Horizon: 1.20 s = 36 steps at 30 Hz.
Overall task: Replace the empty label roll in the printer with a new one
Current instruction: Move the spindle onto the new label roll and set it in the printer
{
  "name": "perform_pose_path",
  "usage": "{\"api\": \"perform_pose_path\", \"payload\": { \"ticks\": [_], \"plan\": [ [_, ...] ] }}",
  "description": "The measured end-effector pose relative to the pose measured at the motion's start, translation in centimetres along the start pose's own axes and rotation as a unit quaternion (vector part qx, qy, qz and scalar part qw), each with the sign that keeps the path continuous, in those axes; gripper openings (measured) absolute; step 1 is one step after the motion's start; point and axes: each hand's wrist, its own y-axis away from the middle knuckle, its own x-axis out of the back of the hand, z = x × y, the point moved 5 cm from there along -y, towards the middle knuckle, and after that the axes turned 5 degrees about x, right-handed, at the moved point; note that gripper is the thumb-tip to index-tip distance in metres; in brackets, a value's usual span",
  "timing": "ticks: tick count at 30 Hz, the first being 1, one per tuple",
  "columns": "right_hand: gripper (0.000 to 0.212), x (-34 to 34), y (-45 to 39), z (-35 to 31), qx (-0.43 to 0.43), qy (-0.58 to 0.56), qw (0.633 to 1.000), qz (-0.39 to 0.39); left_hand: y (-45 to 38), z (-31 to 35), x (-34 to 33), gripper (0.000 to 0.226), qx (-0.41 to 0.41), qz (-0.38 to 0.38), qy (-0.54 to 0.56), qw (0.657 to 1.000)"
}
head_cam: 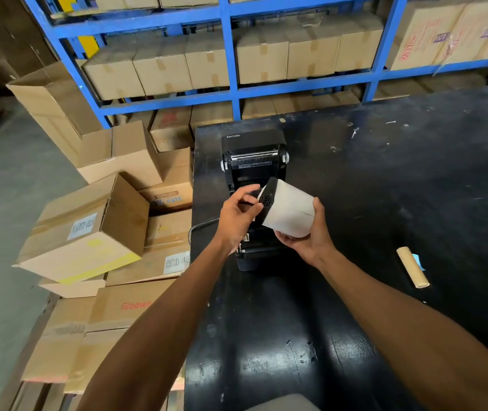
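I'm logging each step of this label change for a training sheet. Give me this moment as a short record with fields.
printer: lid open, on the black table
new label roll: white, held above the printer
right hand: cups the roll from below
left hand: fingers at the black holder on the roll's end
empty cardboard core: lying on the table, right of the printer

White paper label roll (291, 210); glossy scuffed black table (385, 179).
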Motion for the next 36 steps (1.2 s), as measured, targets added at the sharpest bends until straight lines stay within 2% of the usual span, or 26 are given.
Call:
{"api": "perform_pose_path", "payload": {
  "ticks": [7,10,17,25,29,33,36],
  "plan": [
    [0.067,-0.9,-1.4,-0.1,0.021,0.059,0.997,0.041,-1.5,-0.4,0.9,0.035,-0.034,0.042,-0.151,0.987],
    [0.056,-1.6,-1.9,-0.5,0.034,0.104,0.993,0.049,-1.9,-0.6,1.1,0.031,-0.045,0.047,-0.205,0.977],
    [0.067,-2.0,-3.0,0.0,0.027,0.153,0.984,0.085,-2.7,-2.5,2.1,0.028,0.028,0.089,-0.147,0.985],
    [0.066,-2.9,-3.4,0.4,0.019,0.149,0.986,0.076,-3.6,-3.6,2.6,0.026,0.107,0.055,-0.017,0.993],
    [0.066,-3.2,-3.3,0.3,0.034,0.183,0.979,0.086,-3.3,-3.5,2.6,0.022,0.137,0.063,0.005,0.989],
    [0.059,-3.8,-3.3,-0.1,0.073,0.257,0.96,0.086,-3.1,-3.5,2.0,0.045,0.198,0.031,0.007,0.98],
    [0.048,-4.4,-3.5,0.0,0.096,0.295,0.947,0.081,-3.1,-3.8,1.8,0.034,0.184,0.031,-0.034,0.982]
  ]
}}
